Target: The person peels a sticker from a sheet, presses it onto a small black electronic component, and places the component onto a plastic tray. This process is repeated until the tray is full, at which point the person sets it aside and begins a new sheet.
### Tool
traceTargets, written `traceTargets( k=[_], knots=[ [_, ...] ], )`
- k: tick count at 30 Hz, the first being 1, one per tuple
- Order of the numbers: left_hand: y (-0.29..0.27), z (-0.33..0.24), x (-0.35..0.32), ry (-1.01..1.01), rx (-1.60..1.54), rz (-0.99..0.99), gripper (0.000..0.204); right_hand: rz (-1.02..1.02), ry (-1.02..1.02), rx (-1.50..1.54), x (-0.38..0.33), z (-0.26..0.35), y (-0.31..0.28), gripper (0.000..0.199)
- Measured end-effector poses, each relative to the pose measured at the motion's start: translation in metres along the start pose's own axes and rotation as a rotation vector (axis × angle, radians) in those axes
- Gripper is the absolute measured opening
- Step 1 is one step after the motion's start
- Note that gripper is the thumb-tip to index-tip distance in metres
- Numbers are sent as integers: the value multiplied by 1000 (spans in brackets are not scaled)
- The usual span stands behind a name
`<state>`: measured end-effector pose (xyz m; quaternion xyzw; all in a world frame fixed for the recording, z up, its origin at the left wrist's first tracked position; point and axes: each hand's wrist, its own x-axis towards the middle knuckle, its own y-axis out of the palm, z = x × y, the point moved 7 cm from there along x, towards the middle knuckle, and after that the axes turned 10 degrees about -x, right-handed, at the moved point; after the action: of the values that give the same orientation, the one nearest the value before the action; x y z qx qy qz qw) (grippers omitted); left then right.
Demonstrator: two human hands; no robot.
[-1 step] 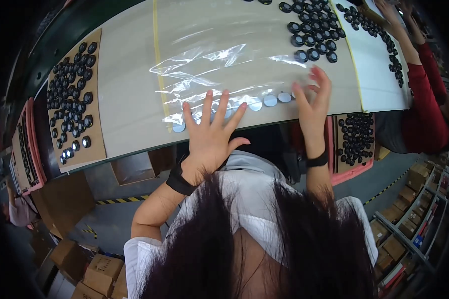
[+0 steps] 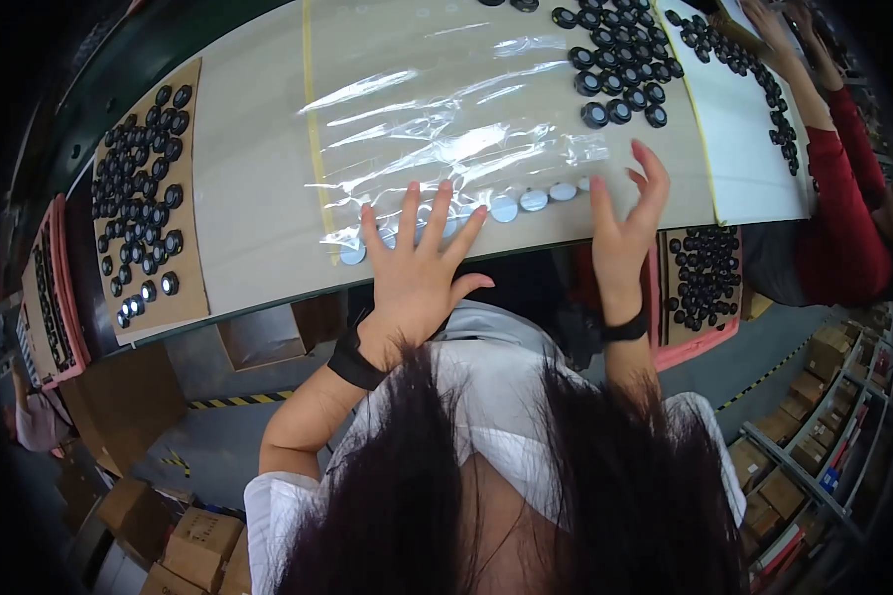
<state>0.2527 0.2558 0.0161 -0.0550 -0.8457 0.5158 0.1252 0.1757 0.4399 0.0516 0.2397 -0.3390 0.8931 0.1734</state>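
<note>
My left hand (image 2: 417, 273) lies flat with the fingers spread wide. It presses down on the near edge of a clear plastic sheet (image 2: 446, 129). It holds nothing; it only pushes. My right hand (image 2: 625, 223) stands on its side at about three o'clock from the left one. Its fingers are loosely bent and open, and the side of the hand touches the sheet's edge. It grabs nothing either.

The sheet is on the pale table (image 2: 248, 208), at twelve o'clock from my hands. It is thin, shiny and full of wrinkles. I think it is very light and floppy, and slippery too. It could slide or bunch up if I push hard. A good place to take it is the near edge, pinched softly at two spots far apart.

A row of small silver discs (image 2: 519, 203) runs along that edge, just by my fingertips. They look little and smooth, so they may roll or skid.

More black round caps (image 2: 615, 69) sit at one o'clock. Others lie on a brown card (image 2: 139, 198) at nine o'clock. Another person's red sleeve (image 2: 843, 198) is at three o'clock.
</note>
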Motion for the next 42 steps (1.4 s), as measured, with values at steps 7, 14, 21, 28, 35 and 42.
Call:
traceTargets(
  k=[7,14,21,28,35,42],
  knots=[
    [3,4,-3,-16,169,115,72,783,-594,-208,-66,56,41,56],
    [-15,25,-37,-118,69,161,69,871,-635,-464,-48,20,31,56],
    [-35,57,-68,-172,114,199,70,820,-514,-523,-28,-11,18,50],
    [-44,66,-79,-211,107,183,70,753,-383,-470,-25,-13,10,47],
    [-52,66,-88,-222,-39,156,69,685,-233,-115,-30,-7,9,46],
    [-92,96,-53,-365,-904,-375,60,670,-310,95,-8,18,21,39]
  ],
)
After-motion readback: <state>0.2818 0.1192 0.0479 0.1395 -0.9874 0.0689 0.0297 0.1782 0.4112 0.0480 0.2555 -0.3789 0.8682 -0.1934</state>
